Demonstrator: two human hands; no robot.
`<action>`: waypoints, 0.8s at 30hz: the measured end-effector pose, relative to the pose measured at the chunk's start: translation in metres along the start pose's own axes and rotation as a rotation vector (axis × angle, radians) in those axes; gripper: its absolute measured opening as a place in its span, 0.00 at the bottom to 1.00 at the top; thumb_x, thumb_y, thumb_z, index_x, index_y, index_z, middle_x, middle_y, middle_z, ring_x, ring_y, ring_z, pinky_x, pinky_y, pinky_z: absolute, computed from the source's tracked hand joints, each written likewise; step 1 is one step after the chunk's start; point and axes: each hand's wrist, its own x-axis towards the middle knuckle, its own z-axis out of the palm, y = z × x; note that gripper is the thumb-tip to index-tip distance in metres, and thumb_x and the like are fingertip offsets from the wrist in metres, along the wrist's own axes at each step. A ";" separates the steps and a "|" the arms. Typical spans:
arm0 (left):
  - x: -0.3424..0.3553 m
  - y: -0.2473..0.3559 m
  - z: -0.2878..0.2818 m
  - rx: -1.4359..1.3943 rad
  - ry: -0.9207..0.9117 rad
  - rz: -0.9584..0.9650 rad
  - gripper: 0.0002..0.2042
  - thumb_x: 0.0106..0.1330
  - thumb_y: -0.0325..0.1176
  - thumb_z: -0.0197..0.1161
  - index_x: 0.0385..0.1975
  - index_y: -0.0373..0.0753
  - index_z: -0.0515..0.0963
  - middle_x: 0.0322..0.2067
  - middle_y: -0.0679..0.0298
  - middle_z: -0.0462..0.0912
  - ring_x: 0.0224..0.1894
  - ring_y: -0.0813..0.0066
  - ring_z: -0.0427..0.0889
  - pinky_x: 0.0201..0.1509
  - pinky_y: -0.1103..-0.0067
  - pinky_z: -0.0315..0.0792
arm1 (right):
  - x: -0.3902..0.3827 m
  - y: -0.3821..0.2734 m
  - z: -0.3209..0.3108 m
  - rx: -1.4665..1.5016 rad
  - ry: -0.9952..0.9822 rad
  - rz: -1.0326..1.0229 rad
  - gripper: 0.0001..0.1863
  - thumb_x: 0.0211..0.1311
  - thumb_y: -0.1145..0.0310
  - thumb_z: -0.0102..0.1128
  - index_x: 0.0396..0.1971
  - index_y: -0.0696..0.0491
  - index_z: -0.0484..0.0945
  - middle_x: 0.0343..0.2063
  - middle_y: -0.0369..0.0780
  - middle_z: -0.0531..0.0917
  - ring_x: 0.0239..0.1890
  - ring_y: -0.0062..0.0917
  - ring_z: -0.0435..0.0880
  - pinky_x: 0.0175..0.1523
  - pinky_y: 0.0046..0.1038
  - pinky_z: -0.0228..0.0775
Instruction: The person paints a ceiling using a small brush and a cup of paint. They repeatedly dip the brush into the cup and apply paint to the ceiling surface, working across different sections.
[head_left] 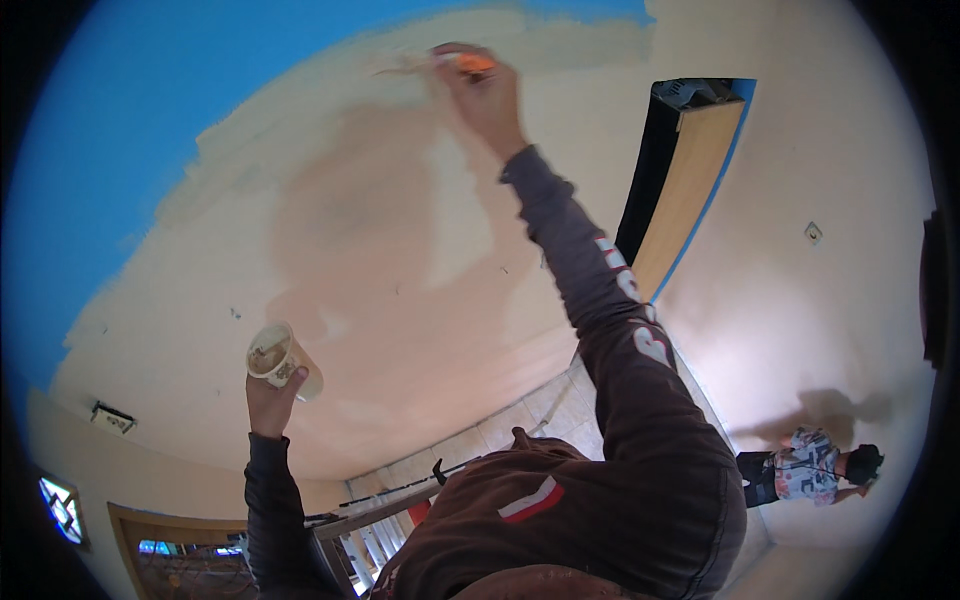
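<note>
Raised high in front of me, my right hand (489, 108) is closed round a paintbrush (474, 66) with an orange part at the grip. Its blurred bristle end points left and lies against or close to the wall (560, 120). Pale beige paint covers much of that wall, with a bright blue area (130, 120) along the upper left and top. Lower down on the left, my left hand (268, 408) grips a pale plastic cup (308, 376) tilted toward me, its inside smeared with paint. My shadow falls across the beige surface.
A tall wood-sided cabinet (678, 190) with a black face stands right of the painted area. At the lower right another person (805, 466) works by the side wall. A wall socket box (113, 417) sits at left; a metal frame (370, 515) stands below me.
</note>
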 end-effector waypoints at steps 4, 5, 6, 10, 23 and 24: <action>0.002 0.002 0.001 -0.026 -0.007 -0.009 0.24 0.57 0.29 0.73 0.52 0.31 0.73 0.45 0.61 0.81 0.48 0.75 0.80 0.53 0.76 0.75 | 0.046 0.031 -0.112 -0.167 0.035 -0.058 0.09 0.62 0.71 0.64 0.39 0.58 0.85 0.29 0.30 0.83 0.32 0.12 0.77 0.40 0.19 0.73; 0.003 0.001 0.002 -0.042 -0.008 -0.003 0.24 0.57 0.29 0.73 0.52 0.31 0.73 0.45 0.61 0.81 0.47 0.75 0.80 0.53 0.76 0.75 | 0.057 0.045 -0.145 -0.254 0.013 -0.053 0.09 0.65 0.73 0.63 0.42 0.61 0.83 0.37 0.36 0.86 0.41 0.16 0.82 0.48 0.19 0.73; -0.001 0.001 0.001 -0.053 0.001 -0.006 0.24 0.57 0.28 0.73 0.52 0.31 0.73 0.45 0.61 0.81 0.47 0.75 0.80 0.53 0.76 0.75 | 0.067 0.053 -0.164 -0.236 0.022 -0.082 0.10 0.65 0.72 0.63 0.42 0.62 0.83 0.37 0.37 0.86 0.41 0.17 0.83 0.48 0.20 0.73; 0.002 0.002 0.001 -0.034 -0.021 -0.004 0.23 0.58 0.28 0.73 0.52 0.31 0.73 0.45 0.61 0.81 0.47 0.75 0.80 0.52 0.76 0.75 | 0.103 0.065 -0.244 -0.449 0.082 -0.093 0.11 0.65 0.70 0.64 0.42 0.62 0.83 0.36 0.37 0.86 0.40 0.18 0.83 0.48 0.20 0.74; 0.002 0.001 0.000 -0.060 -0.015 -0.028 0.24 0.58 0.27 0.72 0.53 0.31 0.71 0.46 0.60 0.80 0.48 0.74 0.80 0.53 0.76 0.74 | 0.130 0.081 -0.297 -1.115 0.458 -0.108 0.12 0.59 0.58 0.64 0.37 0.48 0.87 0.22 0.48 0.84 0.28 0.40 0.86 0.35 0.37 0.76; 0.002 0.000 0.001 -0.058 -0.008 -0.028 0.24 0.58 0.27 0.72 0.53 0.31 0.72 0.45 0.60 0.80 0.48 0.74 0.80 0.53 0.76 0.74 | 0.126 0.083 -0.287 -1.202 0.450 -0.156 0.11 0.58 0.59 0.64 0.37 0.48 0.87 0.21 0.50 0.82 0.28 0.43 0.85 0.34 0.40 0.76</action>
